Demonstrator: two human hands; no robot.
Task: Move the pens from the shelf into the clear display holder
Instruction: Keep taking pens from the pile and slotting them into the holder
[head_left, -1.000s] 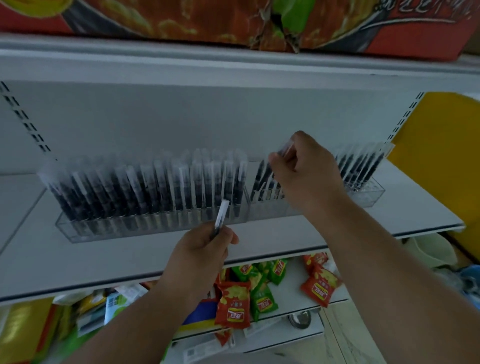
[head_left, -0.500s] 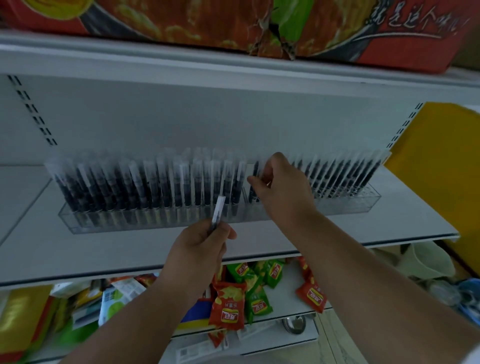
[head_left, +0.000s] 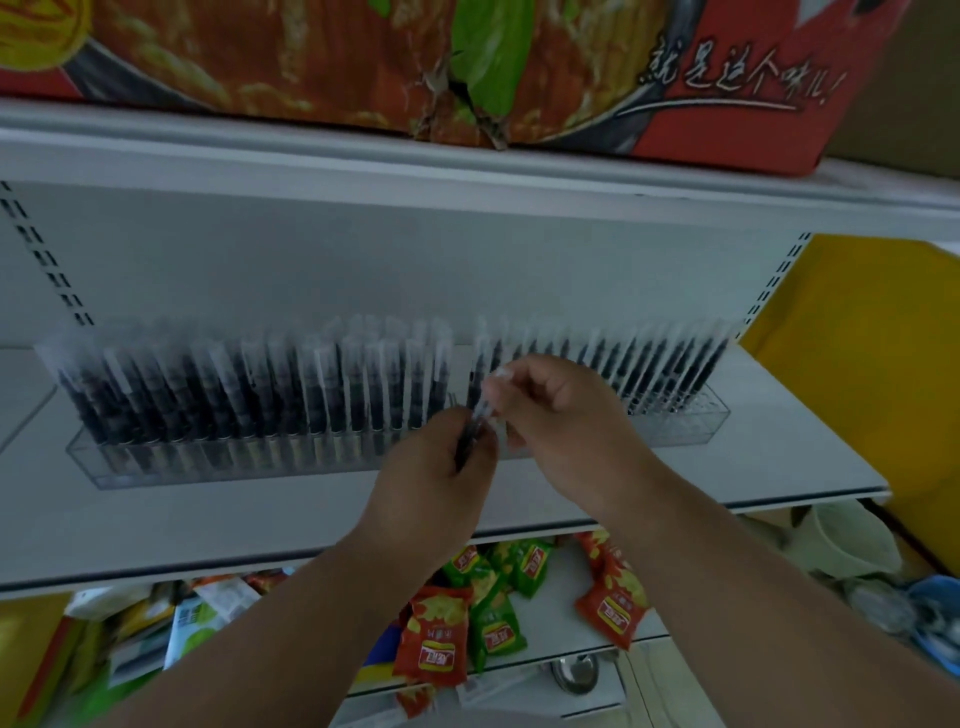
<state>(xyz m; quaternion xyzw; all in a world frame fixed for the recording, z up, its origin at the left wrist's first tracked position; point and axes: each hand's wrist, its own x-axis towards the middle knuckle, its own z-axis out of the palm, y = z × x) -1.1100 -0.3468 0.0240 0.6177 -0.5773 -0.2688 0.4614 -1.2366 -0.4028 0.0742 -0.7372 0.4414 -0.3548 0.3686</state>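
Clear plastic, the display holder (head_left: 150, 462) runs along the white shelf (head_left: 779, 467) from near its left edge to near its right end, close to the back wall. We note the left stretch packed tight with upright pens (head_left: 249, 400), dark barrels with pale caps. Near the middle comes a narrow gap in the row, just behind the hands. Right of the gap the pens lean to the right and fill the holder to its right end.

In front of the gap, the left hand (head_left: 431, 478) has its fingers curled round the lower end of one pen (head_left: 483, 408); the right hand (head_left: 561, 410) pinches the same pen near its cap. The pen is held above the holder's front wall, not yet seated.

Our judgement: the job is nearly done. We see no loose pens lying on the shelf; this one, bound for the gap, may be the last, though the hands and blur hide part of the shelf.
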